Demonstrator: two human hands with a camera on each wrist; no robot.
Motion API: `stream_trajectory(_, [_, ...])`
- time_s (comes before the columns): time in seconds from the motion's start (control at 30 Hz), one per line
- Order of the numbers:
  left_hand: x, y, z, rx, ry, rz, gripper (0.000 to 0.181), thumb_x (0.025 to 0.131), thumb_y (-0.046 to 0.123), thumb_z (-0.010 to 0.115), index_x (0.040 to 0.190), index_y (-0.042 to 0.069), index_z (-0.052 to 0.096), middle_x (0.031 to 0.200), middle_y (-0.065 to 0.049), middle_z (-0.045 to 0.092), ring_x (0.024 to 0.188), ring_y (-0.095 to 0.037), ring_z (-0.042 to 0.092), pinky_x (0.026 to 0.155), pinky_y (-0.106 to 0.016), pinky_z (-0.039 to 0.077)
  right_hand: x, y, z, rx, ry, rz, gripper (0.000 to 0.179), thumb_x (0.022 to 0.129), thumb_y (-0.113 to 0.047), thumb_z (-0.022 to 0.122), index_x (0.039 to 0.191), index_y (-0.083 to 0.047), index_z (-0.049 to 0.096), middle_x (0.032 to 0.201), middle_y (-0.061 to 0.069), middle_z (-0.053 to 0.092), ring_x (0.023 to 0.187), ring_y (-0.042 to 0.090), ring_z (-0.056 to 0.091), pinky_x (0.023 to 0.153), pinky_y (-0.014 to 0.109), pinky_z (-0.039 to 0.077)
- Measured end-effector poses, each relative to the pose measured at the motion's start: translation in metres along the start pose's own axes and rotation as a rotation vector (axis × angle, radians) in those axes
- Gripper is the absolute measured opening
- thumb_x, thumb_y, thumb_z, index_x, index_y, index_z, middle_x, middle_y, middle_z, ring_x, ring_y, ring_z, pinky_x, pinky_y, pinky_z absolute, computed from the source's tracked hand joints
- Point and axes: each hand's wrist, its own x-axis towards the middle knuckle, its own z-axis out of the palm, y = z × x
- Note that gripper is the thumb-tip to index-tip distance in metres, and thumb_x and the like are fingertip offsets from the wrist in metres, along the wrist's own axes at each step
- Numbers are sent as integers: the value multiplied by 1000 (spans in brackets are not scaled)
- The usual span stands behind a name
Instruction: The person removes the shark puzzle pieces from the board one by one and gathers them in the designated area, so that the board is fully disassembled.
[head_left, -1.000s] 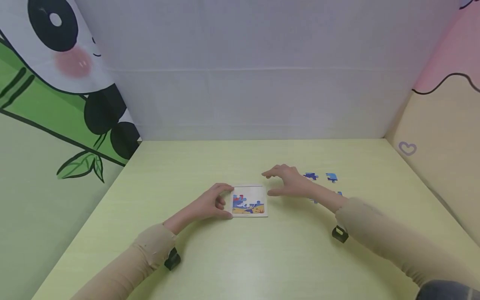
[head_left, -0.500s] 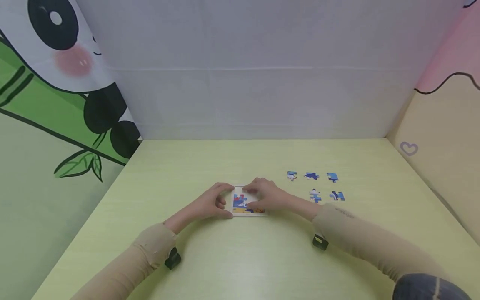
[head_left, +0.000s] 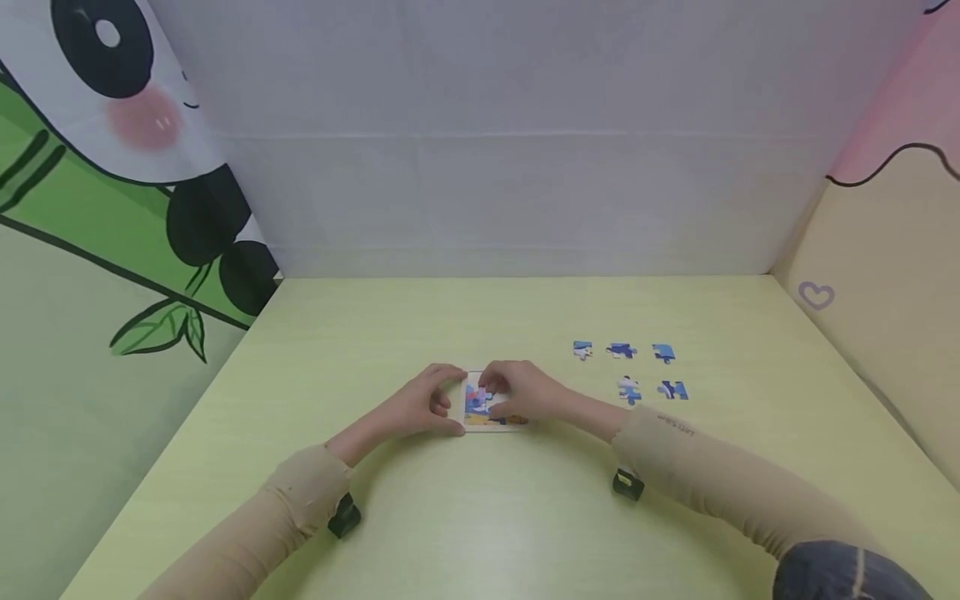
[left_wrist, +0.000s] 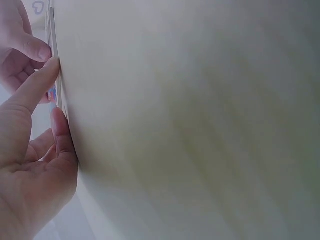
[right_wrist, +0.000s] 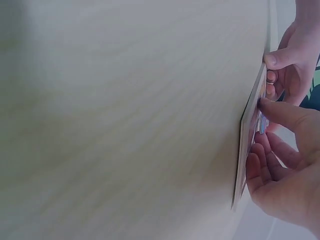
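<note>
A small square puzzle board (head_left: 491, 429) lies flat on the table, its tray part-filled with blue, red and yellow picture pieces. My left hand (head_left: 420, 407) grips its left edge, thumb at the near corner and index finger at the far corner. Over the board's right side, my right hand (head_left: 531, 393) pinches a colourful puzzle piece (right_wrist: 262, 124) between thumb and fingers, tilted up close over the tray. Fingers and thumb hide much of this piece and the board's right half.
To the right on the table (head_left: 480, 517) lie several loose blue-and-white pieces in two rows, including a far-right piece (head_left: 663, 353) and a near piece (head_left: 629, 390). A pale wall (head_left: 480, 200) closes off the back, with painted panels at both sides.
My right hand has moved left and down from beside the board onto it, and its fingers have closed on a piece. My left hand stays at the board's edge.
</note>
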Motion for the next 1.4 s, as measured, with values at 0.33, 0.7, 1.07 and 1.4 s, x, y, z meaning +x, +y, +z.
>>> stream_trajectory(0.33, [-1,1,1,-4,4,13,84,76,21,86,147,10,44,147,-12,41,95,-17,57,81,-24,55,5,-5,4,50,58,22,25,81,-10,79,105,-5,72,94,3,73,84,10,61,78,21,52])
stream_trajectory(0.7, [0,1,0,18,3,6,84,76,23,87,147,10,44,145,-11,42,93,-15,56,79,-22,53,2,-4,7,75,101,29,25,82,-14,79,105,-7,73,87,0,71,73,10,55,68,19,46])
stream_trajectory(1.07, [-1,3,2,19,2,-3,83,76,23,86,147,11,43,145,-11,42,93,-16,56,79,-23,53,1,4,11,66,160,-3,28,83,-14,79,111,-12,73,90,-4,69,74,10,53,65,20,43])
stream_trajectory(1.4, [2,-2,3,6,11,-16,85,75,21,87,147,11,43,147,-10,41,94,-16,56,79,-22,52,-8,14,3,72,215,8,30,81,-15,80,111,-13,75,93,-4,70,76,10,53,67,21,43])
